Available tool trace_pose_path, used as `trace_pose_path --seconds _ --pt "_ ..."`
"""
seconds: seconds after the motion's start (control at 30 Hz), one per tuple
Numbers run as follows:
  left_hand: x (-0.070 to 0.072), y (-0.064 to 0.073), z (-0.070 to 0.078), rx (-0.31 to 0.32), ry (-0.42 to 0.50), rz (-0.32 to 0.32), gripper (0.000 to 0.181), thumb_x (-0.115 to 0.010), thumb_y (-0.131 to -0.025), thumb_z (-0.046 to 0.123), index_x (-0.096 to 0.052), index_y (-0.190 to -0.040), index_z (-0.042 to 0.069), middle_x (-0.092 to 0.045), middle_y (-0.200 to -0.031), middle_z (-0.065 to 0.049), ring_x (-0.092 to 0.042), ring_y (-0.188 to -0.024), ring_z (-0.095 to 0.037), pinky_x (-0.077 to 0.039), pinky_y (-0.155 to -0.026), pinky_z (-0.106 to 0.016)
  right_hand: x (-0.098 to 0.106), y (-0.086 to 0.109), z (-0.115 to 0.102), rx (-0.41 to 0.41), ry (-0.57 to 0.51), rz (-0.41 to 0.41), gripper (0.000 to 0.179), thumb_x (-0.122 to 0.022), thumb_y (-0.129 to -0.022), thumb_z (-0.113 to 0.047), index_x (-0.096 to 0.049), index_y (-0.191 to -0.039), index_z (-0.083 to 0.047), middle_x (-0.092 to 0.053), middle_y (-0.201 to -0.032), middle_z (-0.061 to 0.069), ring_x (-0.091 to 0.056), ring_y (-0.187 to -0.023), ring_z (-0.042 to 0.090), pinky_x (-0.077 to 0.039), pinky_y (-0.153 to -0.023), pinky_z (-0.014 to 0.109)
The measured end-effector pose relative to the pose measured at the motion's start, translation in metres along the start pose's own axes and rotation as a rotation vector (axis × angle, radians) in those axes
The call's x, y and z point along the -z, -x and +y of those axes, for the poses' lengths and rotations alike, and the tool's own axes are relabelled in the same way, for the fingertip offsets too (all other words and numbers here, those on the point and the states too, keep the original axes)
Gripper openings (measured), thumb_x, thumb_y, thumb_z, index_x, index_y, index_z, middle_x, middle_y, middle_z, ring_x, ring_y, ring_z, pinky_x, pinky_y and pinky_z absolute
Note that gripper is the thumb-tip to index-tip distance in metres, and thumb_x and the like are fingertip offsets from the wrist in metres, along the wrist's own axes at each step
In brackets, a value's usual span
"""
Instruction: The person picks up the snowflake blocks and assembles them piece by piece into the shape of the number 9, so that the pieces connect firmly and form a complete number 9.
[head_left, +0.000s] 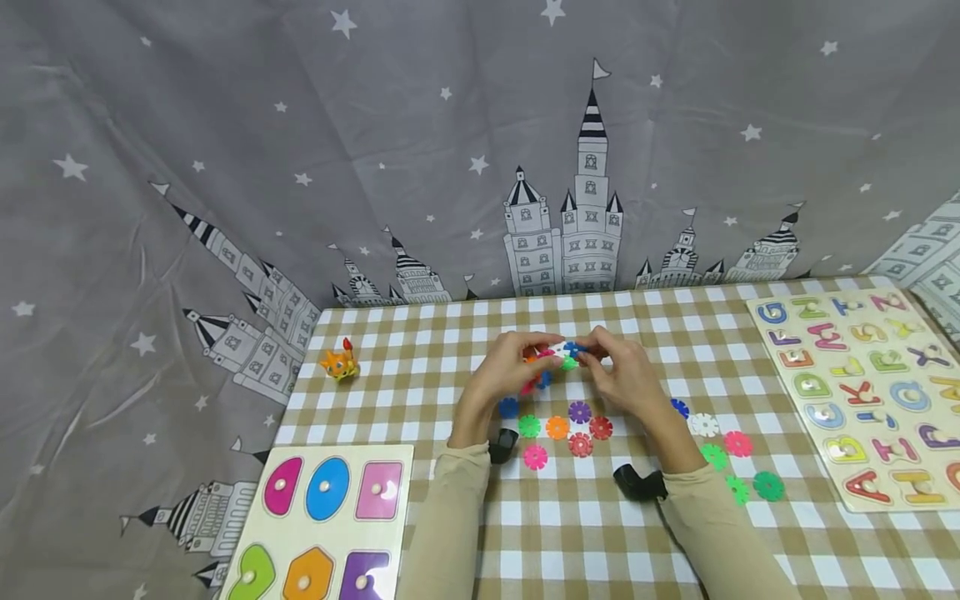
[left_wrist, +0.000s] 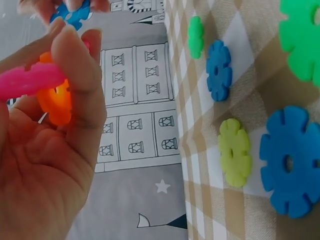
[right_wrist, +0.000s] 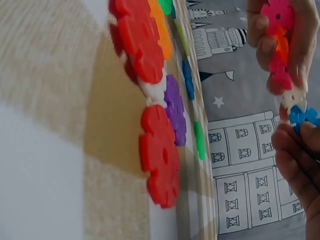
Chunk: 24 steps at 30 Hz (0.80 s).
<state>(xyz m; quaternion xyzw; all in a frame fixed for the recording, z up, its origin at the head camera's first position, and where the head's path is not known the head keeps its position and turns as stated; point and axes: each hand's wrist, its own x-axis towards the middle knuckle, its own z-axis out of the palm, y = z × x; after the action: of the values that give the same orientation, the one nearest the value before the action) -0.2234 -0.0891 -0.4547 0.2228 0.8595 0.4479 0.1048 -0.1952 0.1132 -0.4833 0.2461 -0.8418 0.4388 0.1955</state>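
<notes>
Above the table my left hand (head_left: 497, 373) grips a chain of joined plastic notched discs (right_wrist: 281, 46), pink, orange and white among them. Its fingers curl round the pink disc (left_wrist: 31, 80) and the orange disc (left_wrist: 59, 106). At the chain's white disc (right_wrist: 292, 99), a blue disc (right_wrist: 303, 116) meets the edge, pinched between the thumb and fingers of my right hand (head_left: 628, 373). Both hands are close together in the head view. Below them lie loose discs, including a purple one (head_left: 580, 412), an orange one (head_left: 557, 427) and a pink one (head_left: 536, 457).
More discs, such as a dark green one (head_left: 768, 486), lie right of my right forearm. A wooden letter puzzle board (head_left: 813, 454) lies at the right, a shape puzzle board (head_left: 397, 479) at the front left. A small orange toy figure (head_left: 341, 364) stands at the back left.
</notes>
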Motion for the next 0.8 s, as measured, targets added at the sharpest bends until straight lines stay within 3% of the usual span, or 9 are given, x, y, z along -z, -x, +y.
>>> trace_pose_path --seconds 0.13,0.27,0.33,0.47,0.6,0.7,0.8 --pt "-0.003 -0.002 0.000 0.011 0.003 0.002 0.032 -0.073 -0.089 0.024 -0.071 -0.119 0.012 -0.071 -0.103 -0.003 -0.057 -0.079 -0.011 -0.048 -0.069 -0.022 0.000 0.001 0.001 -0.041 -0.010 0.005 0.015 -0.069 -0.086 0.006 -0.062 -0.095 -0.003 -0.074 -0.089 0.011 -0.069 -0.075 0.021 -0.057 -0.068 0.034" --pt "-0.004 -0.003 0.000 0.058 0.038 -0.014 0.032 -0.071 -0.091 0.025 -0.068 -0.120 0.012 -0.065 -0.093 -0.002 -0.057 -0.076 -0.012 -0.048 -0.067 -0.024 0.003 0.001 0.006 -0.125 -0.121 -0.050 0.024 -0.068 -0.088 0.004 -0.060 -0.110 0.001 -0.072 -0.088 0.013 -0.067 -0.073 0.022 -0.056 -0.067 0.028" --pt "-0.002 -0.002 -0.002 0.081 0.038 -0.024 0.033 -0.071 -0.091 0.026 -0.067 -0.122 0.013 -0.064 -0.090 -0.003 -0.057 -0.073 -0.013 -0.049 -0.065 -0.025 0.007 0.002 0.011 -0.180 -0.177 -0.126 0.031 -0.069 -0.088 0.001 -0.058 -0.116 0.001 -0.070 -0.087 0.012 -0.063 -0.069 0.019 -0.053 -0.063 0.024" --pt "0.005 -0.001 -0.009 0.107 0.000 -0.020 0.038 -0.071 -0.091 0.026 -0.064 -0.127 0.013 -0.064 -0.092 -0.003 -0.058 -0.076 -0.015 -0.049 -0.069 -0.027 0.014 0.006 0.021 -0.284 -0.232 -0.382 0.034 -0.076 -0.085 -0.009 -0.061 -0.115 -0.001 -0.065 -0.084 0.006 -0.055 -0.066 0.014 -0.046 -0.059 0.024" --pt "0.011 0.002 -0.014 0.085 -0.037 -0.023 0.039 -0.068 -0.093 0.023 -0.061 -0.132 0.015 -0.065 -0.099 -0.005 -0.057 -0.086 -0.017 -0.048 -0.075 -0.029 0.015 0.012 0.027 -0.304 -0.251 -0.626 0.032 -0.079 -0.083 -0.015 -0.065 -0.109 -0.006 -0.061 -0.085 0.004 -0.052 -0.072 0.011 -0.045 -0.066 0.023" --pt "0.013 0.003 -0.017 0.055 -0.040 -0.038 0.036 -0.066 -0.095 0.022 -0.064 -0.130 0.019 -0.067 -0.107 -0.005 -0.058 -0.090 -0.018 -0.048 -0.076 -0.027 0.013 0.013 0.028 -0.269 -0.244 -0.719 0.032 -0.080 -0.081 -0.015 -0.065 -0.109 -0.009 -0.058 -0.085 0.005 -0.049 -0.070 0.010 -0.043 -0.064 0.023" --pt "0.014 0.004 -0.019 0.028 -0.030 -0.044 0.032 -0.066 -0.094 0.019 -0.067 -0.126 0.019 -0.067 -0.114 -0.003 -0.058 -0.089 -0.017 -0.048 -0.075 -0.026 0.009 0.013 0.027 -0.215 -0.183 -0.743 0.031 -0.081 -0.080 -0.014 -0.065 -0.107 -0.012 -0.054 -0.084 0.004 -0.045 -0.066 0.009 -0.041 -0.061 0.022"
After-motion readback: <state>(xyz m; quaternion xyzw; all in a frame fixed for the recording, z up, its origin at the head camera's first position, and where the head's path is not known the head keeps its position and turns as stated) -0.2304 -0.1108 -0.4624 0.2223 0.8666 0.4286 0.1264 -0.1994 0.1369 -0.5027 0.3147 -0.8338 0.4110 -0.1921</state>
